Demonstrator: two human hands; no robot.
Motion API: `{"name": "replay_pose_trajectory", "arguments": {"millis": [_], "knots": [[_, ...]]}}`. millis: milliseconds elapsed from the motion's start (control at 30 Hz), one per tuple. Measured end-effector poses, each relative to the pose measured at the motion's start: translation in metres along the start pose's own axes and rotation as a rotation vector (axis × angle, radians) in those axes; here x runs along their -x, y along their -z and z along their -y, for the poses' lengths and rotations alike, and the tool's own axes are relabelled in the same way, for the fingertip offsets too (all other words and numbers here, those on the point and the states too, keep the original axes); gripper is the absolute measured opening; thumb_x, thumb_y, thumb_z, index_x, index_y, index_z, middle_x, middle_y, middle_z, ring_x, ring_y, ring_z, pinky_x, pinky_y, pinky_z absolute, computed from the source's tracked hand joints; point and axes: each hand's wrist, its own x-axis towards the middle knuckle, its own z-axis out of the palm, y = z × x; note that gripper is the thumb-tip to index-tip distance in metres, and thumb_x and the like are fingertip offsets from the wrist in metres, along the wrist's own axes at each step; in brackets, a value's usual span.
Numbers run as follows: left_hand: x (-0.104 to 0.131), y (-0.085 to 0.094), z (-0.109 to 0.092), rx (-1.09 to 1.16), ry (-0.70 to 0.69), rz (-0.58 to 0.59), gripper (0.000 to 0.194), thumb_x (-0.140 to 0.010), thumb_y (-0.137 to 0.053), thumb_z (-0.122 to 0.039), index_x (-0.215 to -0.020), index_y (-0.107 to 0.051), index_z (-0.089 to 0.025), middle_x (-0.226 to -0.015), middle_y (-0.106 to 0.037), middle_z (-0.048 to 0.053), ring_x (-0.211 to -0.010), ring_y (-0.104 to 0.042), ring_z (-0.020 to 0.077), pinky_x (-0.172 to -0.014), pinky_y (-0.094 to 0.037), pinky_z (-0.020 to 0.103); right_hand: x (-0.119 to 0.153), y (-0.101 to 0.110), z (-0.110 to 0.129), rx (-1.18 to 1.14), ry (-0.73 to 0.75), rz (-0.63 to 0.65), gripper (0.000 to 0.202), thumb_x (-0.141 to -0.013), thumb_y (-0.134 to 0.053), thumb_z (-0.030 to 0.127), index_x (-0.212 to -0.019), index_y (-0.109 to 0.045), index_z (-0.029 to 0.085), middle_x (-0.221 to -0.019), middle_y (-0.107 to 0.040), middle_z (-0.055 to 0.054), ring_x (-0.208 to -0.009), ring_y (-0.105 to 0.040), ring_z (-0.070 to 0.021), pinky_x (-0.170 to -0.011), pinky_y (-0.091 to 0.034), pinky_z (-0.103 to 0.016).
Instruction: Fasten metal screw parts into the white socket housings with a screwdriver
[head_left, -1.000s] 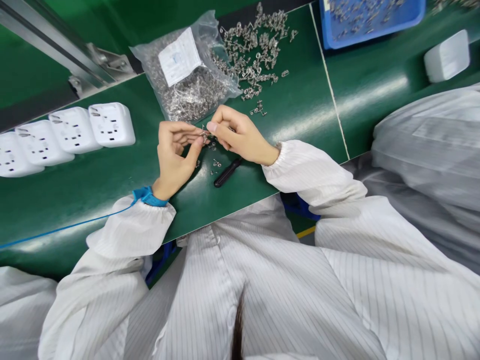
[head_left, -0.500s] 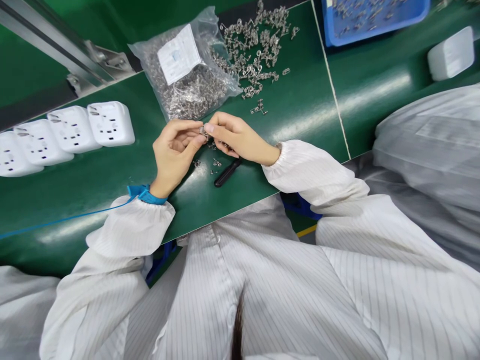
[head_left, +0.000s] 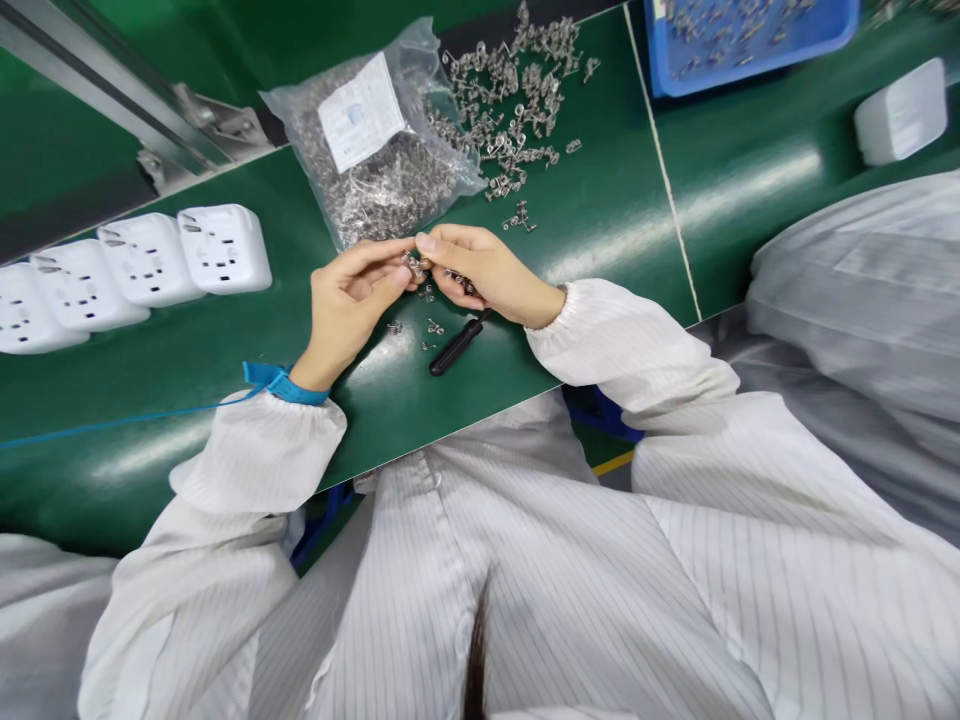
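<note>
Between the fingertips of my two hands are small metal springs (head_left: 413, 264). My left hand (head_left: 351, 297), with a blue strap (head_left: 289, 386) at its wrist, pinches them from the left. From the right, my right hand (head_left: 495, 268) closes thumb and finger on the same cluster, and more small metal pieces (head_left: 460, 281) sit in its curled fingers. Just below lies a black-handled tool (head_left: 456, 348), its far end partly hidden near my right hand. A few loose metal pieces (head_left: 435, 327) rest on the green table beside it.
Behind my hands lies a clear plastic bag (head_left: 375, 190) full of metal pieces, with a loose pile (head_left: 525, 100) to its right. White socket units (head_left: 225, 250) line the left. A blue tray (head_left: 750, 80) and white container (head_left: 904, 112) stand right. A co-worker's sleeve (head_left: 855, 270) borders the right.
My fingertips have shifted slightly right and opened a little, so more of the metal pieces shows. My left wrist has moved slightly left, and the tool is a bit less covered.
</note>
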Motion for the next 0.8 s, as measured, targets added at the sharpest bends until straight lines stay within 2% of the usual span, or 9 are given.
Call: {"name": "replay_pose_trajectory", "arguments": {"millis": [200,267,367,433,533,700,800], "knots": [[0.001,-0.001,-0.004,-0.091,-0.013,-0.05,0.024,-0.083,-0.081,-0.042,-0.105,-0.079,-0.03,-0.095,-0.072,0.002,-0.08,-0.07,0.0142,-0.082,-0.063,0.03,0.003,0.0,0.007,-0.003,-0.103,0.033,0.046,-0.096,-0.057,0.058,-0.081,-0.048,0.016,-0.046,-0.041,0.011,-0.031,-0.029,-0.0012,-0.03,-0.016,-0.016],[0.0,-0.001,0.0,-0.084,-0.028,-0.071,0.028,-0.083,-0.081,-0.041,-0.108,-0.078,-0.031,-0.09,-0.071,0.002,-0.076,-0.07,0.0135,-0.077,-0.062,0.029,0.004,-0.001,0.007,0.01,-0.113,0.05,0.047,-0.094,-0.058,0.06,-0.082,-0.049,0.015,-0.046,-0.042,0.011,-0.031,-0.029,-0.0014,-0.03,-0.016,-0.017],[-0.001,-0.001,0.005,-0.034,0.027,-0.087,0.032,-0.082,-0.082,-0.042,-0.11,-0.075,-0.028,-0.081,-0.07,0.001,-0.069,-0.069,0.0139,-0.072,-0.062,0.029,0.004,-0.001,0.006,0.011,-0.1,0.063,0.05,-0.093,-0.058,0.062,-0.083,-0.052,0.013,-0.046,-0.041,0.011,-0.03,-0.028,-0.0019,-0.029,-0.016,-0.017],[-0.001,-0.001,0.004,-0.013,0.051,-0.071,0.026,-0.082,-0.082,-0.042,-0.1,-0.075,-0.025,-0.079,-0.07,0.001,-0.067,-0.069,0.0138,-0.07,-0.062,0.028,0.003,-0.001,0.005,-0.003,-0.103,0.057,0.05,-0.093,-0.057,0.062,-0.08,-0.051,0.014,-0.046,-0.041,0.011,-0.03,-0.028,-0.0017,-0.028,-0.015,-0.017],[0.002,-0.002,-0.002,-0.037,0.011,-0.019,0.017,-0.081,-0.083,-0.036,-0.09,-0.077,-0.023,-0.082,-0.072,0.002,-0.071,-0.07,0.0137,-0.071,-0.063,0.028,0.003,-0.001,0.005,-0.022,-0.11,0.039,0.05,-0.094,-0.057,0.061,-0.076,-0.048,0.016,-0.045,-0.041,0.01,-0.03,-0.027,-0.0013,-0.028,-0.014,-0.016],[0.006,-0.005,-0.006,-0.078,0.029,0.039,0.022,-0.077,-0.087,-0.032,-0.095,-0.078,-0.022,-0.089,-0.071,0.003,-0.08,-0.072,0.0162,-0.079,-0.064,0.032,0.002,0.0,0.004,-0.017,-0.119,0.044,0.049,-0.093,-0.06,0.059,-0.075,-0.045,0.016,-0.046,-0.042,0.01,-0.031,-0.029,-0.0007,-0.029,-0.016,-0.014],[0.008,-0.007,-0.004,-0.068,0.003,0.044,0.024,-0.077,-0.087,-0.031,-0.098,-0.078,-0.022,-0.088,-0.07,0.003,-0.08,-0.072,0.0154,-0.079,-0.064,0.03,0.002,0.001,0.001,-0.009,-0.111,0.053,0.048,-0.094,-0.058,0.059,-0.076,-0.043,0.017,-0.045,-0.039,0.012,-0.031,-0.03,-0.0007,-0.029,-0.017,-0.014]]}}
